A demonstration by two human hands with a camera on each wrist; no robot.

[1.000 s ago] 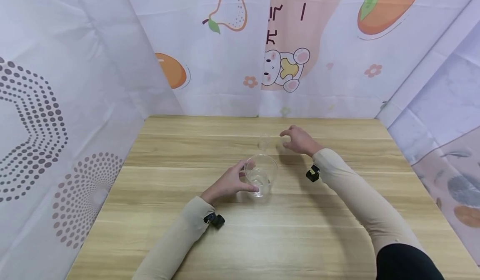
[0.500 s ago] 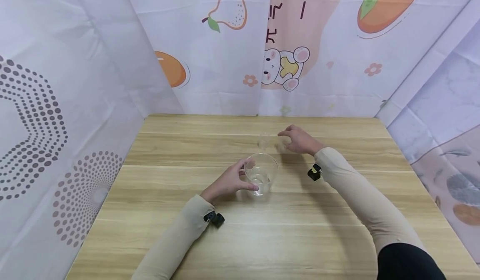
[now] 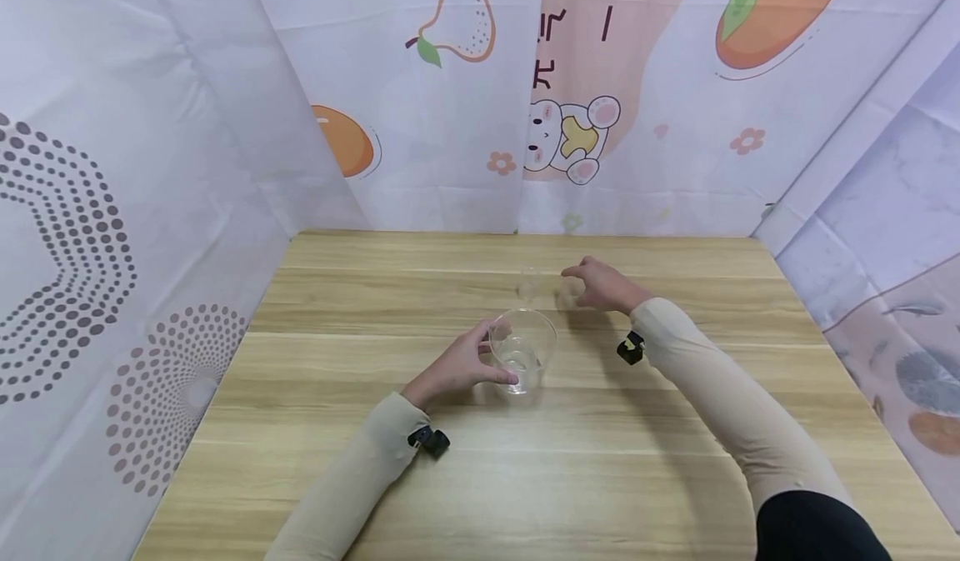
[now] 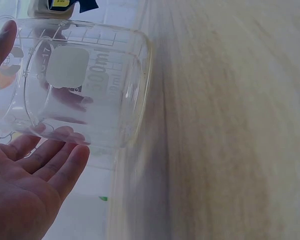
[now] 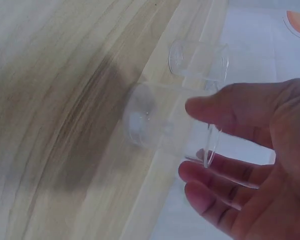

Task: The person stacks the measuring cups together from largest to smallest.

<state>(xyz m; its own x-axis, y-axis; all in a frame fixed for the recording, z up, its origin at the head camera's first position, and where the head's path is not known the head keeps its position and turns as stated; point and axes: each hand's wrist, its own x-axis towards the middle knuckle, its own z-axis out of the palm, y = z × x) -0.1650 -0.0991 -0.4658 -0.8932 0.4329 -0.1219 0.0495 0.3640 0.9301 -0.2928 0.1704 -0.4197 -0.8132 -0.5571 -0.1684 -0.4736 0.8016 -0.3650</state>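
Observation:
A large clear glass beaker (image 3: 534, 344) with white ml markings stands upright on the wooden table. My left hand (image 3: 459, 365) grips it from the left, thumb on the near side and fingers round the far side. In the left wrist view, the fingers (image 4: 65, 172) lie against the glass of that beaker (image 4: 95, 75). Farther back, my right hand (image 3: 603, 284) holds a smaller clear beaker (image 5: 155, 115) near its rim, thumb on one side and fingertips on the other. Behind it, a third clear glass vessel (image 5: 195, 59) stands to the left in the head view.
The light wood table (image 3: 337, 428) ends at the back against a printed white curtain (image 3: 435, 127). More patterned cloth (image 3: 82, 236) hangs along the left, and also on the right. The transparent vessels are faint against the wood in the head view.
My right hand has shifted slightly, and its thumb and fingers look closer together around the small beaker. The left hand and the large beaker have stayed in place.

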